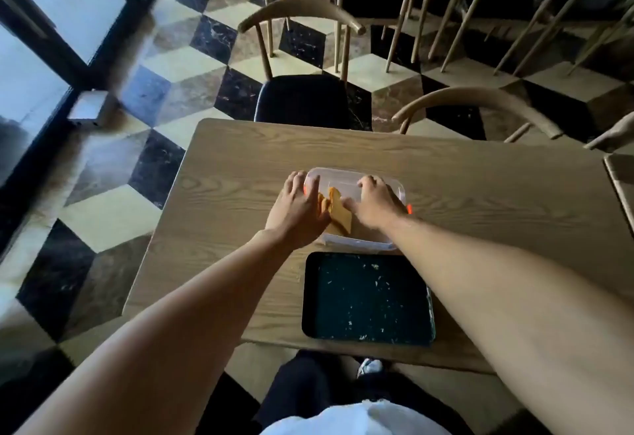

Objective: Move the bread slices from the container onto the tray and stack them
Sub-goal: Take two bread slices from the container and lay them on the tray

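A: Location of bread [338,209]?

B: Inside container [356,177], leaning on edge near its left wall. Container just beyond tray [368,299], on surface [480,187].

A: Tray status?

B: Bare apart from crumbs. No slices transferred yet.

A: Hands?

B: Left hand [300,209] over container's left edge, fingers [310,191] spread, touching bread. Right hand [375,203] inside container, right of bread, fingers [350,202] curled loosely toward slices. Firm hold on either side: cannot tell.

A: Handling?

B: Probably light, soft, crumbly. Pinch gently across flat faces, near mid-slice, not at corners. Lift clear of container wall, then lay flat on tray, edges aligned for stacking.
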Available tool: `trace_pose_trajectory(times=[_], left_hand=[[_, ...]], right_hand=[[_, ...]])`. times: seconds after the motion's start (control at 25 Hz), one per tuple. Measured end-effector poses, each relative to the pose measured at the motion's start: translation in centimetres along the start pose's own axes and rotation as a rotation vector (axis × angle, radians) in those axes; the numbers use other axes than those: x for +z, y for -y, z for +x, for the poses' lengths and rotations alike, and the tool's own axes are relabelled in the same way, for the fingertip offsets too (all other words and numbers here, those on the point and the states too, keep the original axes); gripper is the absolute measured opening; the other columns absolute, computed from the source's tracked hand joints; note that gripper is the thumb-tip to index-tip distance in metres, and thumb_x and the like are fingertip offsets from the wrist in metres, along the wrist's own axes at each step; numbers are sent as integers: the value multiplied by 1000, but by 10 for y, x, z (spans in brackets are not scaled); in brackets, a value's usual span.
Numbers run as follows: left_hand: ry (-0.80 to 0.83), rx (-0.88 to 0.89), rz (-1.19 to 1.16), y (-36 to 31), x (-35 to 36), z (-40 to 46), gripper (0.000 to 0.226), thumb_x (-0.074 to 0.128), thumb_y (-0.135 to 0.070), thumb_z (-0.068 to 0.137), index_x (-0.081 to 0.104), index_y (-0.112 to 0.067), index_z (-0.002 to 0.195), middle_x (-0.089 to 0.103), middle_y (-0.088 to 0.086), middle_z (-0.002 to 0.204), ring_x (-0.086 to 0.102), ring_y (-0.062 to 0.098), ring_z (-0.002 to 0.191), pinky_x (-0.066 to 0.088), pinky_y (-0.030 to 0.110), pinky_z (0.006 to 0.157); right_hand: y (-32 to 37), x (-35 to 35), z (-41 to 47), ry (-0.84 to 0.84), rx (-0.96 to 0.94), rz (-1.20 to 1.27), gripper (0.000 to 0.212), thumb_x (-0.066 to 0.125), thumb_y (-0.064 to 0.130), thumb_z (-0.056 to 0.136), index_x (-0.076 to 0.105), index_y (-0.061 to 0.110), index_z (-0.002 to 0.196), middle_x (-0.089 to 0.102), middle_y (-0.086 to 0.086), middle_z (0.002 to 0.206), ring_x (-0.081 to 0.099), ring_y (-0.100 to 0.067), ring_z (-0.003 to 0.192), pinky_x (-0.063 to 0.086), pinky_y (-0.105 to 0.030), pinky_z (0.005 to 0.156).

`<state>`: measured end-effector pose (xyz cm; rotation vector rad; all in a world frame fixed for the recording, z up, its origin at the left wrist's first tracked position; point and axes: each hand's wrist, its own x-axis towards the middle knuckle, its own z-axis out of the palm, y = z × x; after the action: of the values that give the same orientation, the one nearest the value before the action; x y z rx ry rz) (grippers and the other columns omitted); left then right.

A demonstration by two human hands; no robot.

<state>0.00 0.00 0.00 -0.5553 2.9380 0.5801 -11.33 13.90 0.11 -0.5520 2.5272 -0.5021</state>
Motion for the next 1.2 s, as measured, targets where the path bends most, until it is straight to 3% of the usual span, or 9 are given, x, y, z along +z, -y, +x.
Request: trace_pose_trajectory(times=[0.08, 0.16, 0.24, 0.32, 0.44, 0.68, 0.88, 1.04, 1.2], left_hand=[[-4, 43, -97, -3, 5, 9, 58, 58, -27, 94, 41, -4, 144, 41, 22, 150, 36, 39, 140, 37, 45, 114], [-16, 45, -127, -5, 10, 14, 31, 57, -22, 96, 60, -3, 121, 58, 20, 129, 54, 38, 117, 46, 42, 96], [2, 8, -137, -2, 14, 18, 19, 57, -18, 95, 68, -4, 101, 66, 17, 108, 62, 37, 95, 48, 40, 74], [39, -44, -138, 2, 17, 21, 15, 58, -12, 90, 71, -6, 94, 70, 15, 95, 65, 38, 84, 48, 39, 65], [56, -133, -151, -4, 20, 25, 15, 60, -11, 88, 73, -5, 93, 71, 15, 89, 65, 37, 78, 55, 42, 67], [87, -205, -83, -20, 32, 42, 11, 60, -6, 86, 67, -2, 78, 59, 9, 86, 49, 25, 71, 34, 30, 59], [135, -262, -53, -32, 38, 57, 3, 63, -3, 79, 61, -4, 78, 64, 15, 83, 51, 27, 71, 33, 31, 58], [161, -323, -140, -41, 48, 65, 16, 69, -7, 75, 54, -6, 70, 59, 11, 73, 52, 25, 67, 32, 30, 53], [190, -360, -171, -47, 59, 67, 14, 72, -9, 75, 65, -5, 64, 58, 6, 64, 55, 23, 64, 39, 30, 54]], right_hand=[[7, 10, 12, 84, 100, 10, 56, 54, 56, 91, 53, 9, 122, 56, -13, 125, 57, -32, 110, 48, -40, 89], [9, 21, 17, 138, 174, 23, 53, 54, 56, 90, 58, 7, 111, 64, -13, 113, 61, -31, 99, 50, -38, 83], [11, 32, 24, 138, 213, 71, 56, 57, 55, 88, 59, 8, 117, 66, -15, 116, 63, -34, 104, 52, -42, 91], [10, 38, 32, 126, 249, 109, 60, 61, 55, 86, 56, 9, 124, 64, -16, 123, 61, -35, 110, 52, -44, 95], [3, 47, 43, 166, 258, 134, 74, 66, 53, 84, 44, 6, 137, 53, -18, 137, 53, -35, 124, 46, -43, 101], [-12, 51, 56, 233, 193, 184, 89, 70, 54, 79, 33, 7, 145, 48, -19, 141, 51, -36, 126, 46, -45, 102], [-30, 45, 57, 163, 241, 235, 77, 60, 56, 81, 40, 11, 140, 56, -17, 134, 57, -35, 117, 50, -41, 93], [-35, 43, 57, 119, 327, 310, 68, 58, 53, 81, 48, 10, 133, 63, -15, 125, 63, -34, 106, 51, -37, 81], [-39, 45, 52, 60, 274, 215, 57, 65, 50, 86, 55, 7, 122, 64, -17, 119, 63, -35, 102, 43, -33, 72]])
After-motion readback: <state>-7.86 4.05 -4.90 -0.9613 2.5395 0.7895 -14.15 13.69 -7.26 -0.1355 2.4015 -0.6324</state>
